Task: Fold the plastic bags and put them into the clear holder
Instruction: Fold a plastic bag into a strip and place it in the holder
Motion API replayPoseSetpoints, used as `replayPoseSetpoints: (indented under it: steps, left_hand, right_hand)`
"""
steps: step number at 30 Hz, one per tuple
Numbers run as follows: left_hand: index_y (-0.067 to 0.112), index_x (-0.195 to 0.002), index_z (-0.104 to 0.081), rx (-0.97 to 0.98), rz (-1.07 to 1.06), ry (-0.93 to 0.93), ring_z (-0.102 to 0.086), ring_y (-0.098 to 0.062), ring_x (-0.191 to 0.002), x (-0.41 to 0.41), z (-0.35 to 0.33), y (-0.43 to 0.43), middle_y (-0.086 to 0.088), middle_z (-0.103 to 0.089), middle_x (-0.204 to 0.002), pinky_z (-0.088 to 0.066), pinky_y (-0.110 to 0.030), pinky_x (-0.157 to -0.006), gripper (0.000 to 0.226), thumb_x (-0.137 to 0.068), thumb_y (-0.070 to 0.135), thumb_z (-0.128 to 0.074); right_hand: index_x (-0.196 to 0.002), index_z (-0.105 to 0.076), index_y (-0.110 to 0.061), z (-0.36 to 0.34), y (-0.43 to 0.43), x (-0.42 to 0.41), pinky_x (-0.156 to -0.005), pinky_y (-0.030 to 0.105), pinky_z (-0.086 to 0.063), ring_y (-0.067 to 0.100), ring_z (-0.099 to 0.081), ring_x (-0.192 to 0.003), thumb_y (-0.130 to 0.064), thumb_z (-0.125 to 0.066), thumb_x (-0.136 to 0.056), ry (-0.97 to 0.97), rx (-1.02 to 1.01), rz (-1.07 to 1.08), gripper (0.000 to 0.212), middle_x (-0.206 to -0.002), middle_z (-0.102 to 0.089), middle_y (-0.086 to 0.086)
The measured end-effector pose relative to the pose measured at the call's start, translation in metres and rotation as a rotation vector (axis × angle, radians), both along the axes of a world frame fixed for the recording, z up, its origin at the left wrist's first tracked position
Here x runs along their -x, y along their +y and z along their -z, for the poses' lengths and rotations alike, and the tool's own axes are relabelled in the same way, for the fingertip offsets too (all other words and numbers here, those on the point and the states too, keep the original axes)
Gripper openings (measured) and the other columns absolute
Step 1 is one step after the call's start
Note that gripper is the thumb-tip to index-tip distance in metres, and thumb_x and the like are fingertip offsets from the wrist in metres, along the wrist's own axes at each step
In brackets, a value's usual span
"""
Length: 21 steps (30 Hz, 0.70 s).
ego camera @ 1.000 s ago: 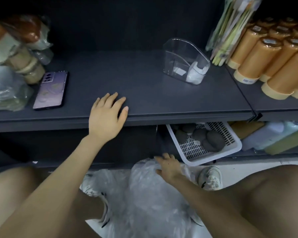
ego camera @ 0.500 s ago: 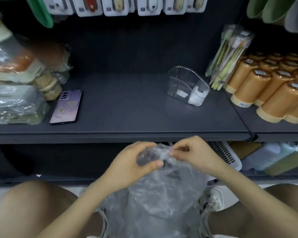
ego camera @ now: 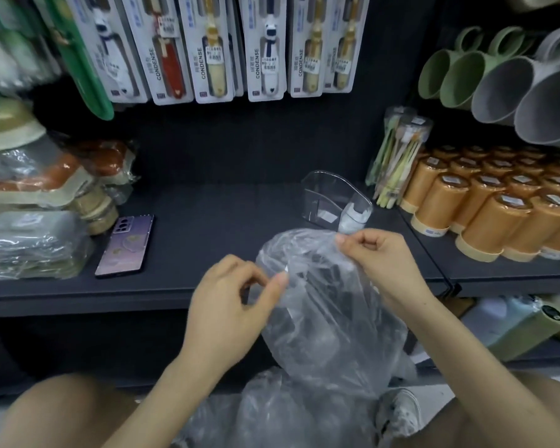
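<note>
A clear plastic bag (ego camera: 324, 305) hangs in front of the dark shelf's front edge, held up by both hands. My right hand (ego camera: 379, 257) pinches its top edge near the upper right. My left hand (ego camera: 230, 295) pinches the bag's left edge with thumb and forefinger. More crumpled clear bags (ego camera: 272, 412) lie in a heap below, between my knees. The clear holder (ego camera: 330, 198) stands on the shelf just behind the bag, with one white folded bundle (ego camera: 353, 219) in its front right corner.
A purple phone (ego camera: 125, 245) lies on the dark shelf (ego camera: 207, 227) at the left, next to wrapped packs (ego camera: 29, 247). Orange rolls (ego camera: 498, 208) fill the right side, with packaged toothbrushes (ego camera: 398, 156) behind the holder. Carded goods and mugs hang above. A shoe (ego camera: 398, 412) sits at the lower right.
Both hands have lifted the bag from near the shelf's lower edge to in front of the shelf and spread apart along its top. The camera has tilted upward.
</note>
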State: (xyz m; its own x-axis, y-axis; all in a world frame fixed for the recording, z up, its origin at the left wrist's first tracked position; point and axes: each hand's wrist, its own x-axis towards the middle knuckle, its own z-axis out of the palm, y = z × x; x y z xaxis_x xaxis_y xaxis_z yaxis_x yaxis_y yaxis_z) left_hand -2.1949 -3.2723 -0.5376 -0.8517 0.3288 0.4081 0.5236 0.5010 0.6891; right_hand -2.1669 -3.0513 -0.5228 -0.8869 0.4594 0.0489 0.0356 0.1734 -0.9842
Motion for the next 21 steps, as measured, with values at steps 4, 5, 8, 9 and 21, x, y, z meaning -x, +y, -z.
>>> replayPoseSetpoints:
  steps: [4,5,8,9,21]
  left_hand:
    - [0.023,-0.092,-0.067,0.175,-0.006,-0.040,-0.055,-0.007,-0.087,0.007,0.017,0.016,0.013,-0.056,-0.092,-0.046,-0.026,-0.078,0.060,-0.073,0.076,-0.046]
    - [0.022,-0.093,-0.067,0.155,-0.033,-0.057,-0.056,-0.009,-0.087,0.011,0.020,0.018,0.011,-0.058,-0.092,-0.047,-0.029,-0.080,0.053,-0.076,0.070,-0.054]
    - [0.018,-0.081,-0.070,0.087,-0.052,-0.099,-0.058,-0.009,-0.081,0.020,0.027,0.020,0.009,-0.061,-0.085,-0.050,-0.033,-0.079,0.017,-0.083,0.035,-0.071]
    - [0.017,-0.077,-0.070,0.072,-0.042,-0.124,-0.058,-0.007,-0.079,0.023,0.029,0.018,0.009,-0.061,-0.082,-0.049,-0.030,-0.078,0.012,-0.084,0.027,-0.072]
    - [0.020,-0.084,-0.046,-0.047,0.113,-0.193,-0.049,-0.015,-0.059,0.045,0.017,-0.015,-0.006,-0.059,-0.072,-0.040,-0.023,-0.056,0.016,-0.100,0.019,-0.046]
  right_hand:
    - [-0.074,-0.063,0.005,-0.001,-0.004,0.014,-0.072,0.041,-0.050,0.023,-0.050,-0.068,-0.028,-0.071,-0.086,0.054,0.112,0.050,0.036,-0.072,-0.058,0.020]
    - [-0.074,-0.063,0.006,-0.001,-0.006,0.016,-0.081,0.045,-0.053,0.024,-0.053,-0.070,-0.027,-0.071,-0.086,0.062,0.141,0.057,0.036,-0.077,-0.061,0.025]
    - [-0.076,-0.058,0.011,0.000,-0.007,0.017,-0.090,0.051,-0.052,0.025,-0.054,-0.074,-0.028,-0.070,-0.087,0.066,0.232,0.082,0.043,-0.090,-0.060,0.037]
    - [-0.076,-0.057,0.011,0.001,-0.006,0.016,-0.086,0.050,-0.052,0.026,-0.053,-0.073,-0.029,-0.070,-0.087,0.060,0.263,0.099,0.044,-0.083,-0.060,0.032]
    - [-0.137,-0.048,-0.028,0.012,0.030,-0.011,-0.095,0.029,-0.037,0.010,-0.050,-0.114,-0.046,-0.053,-0.093,-0.183,-0.065,0.108,0.048,-0.125,-0.055,-0.008]
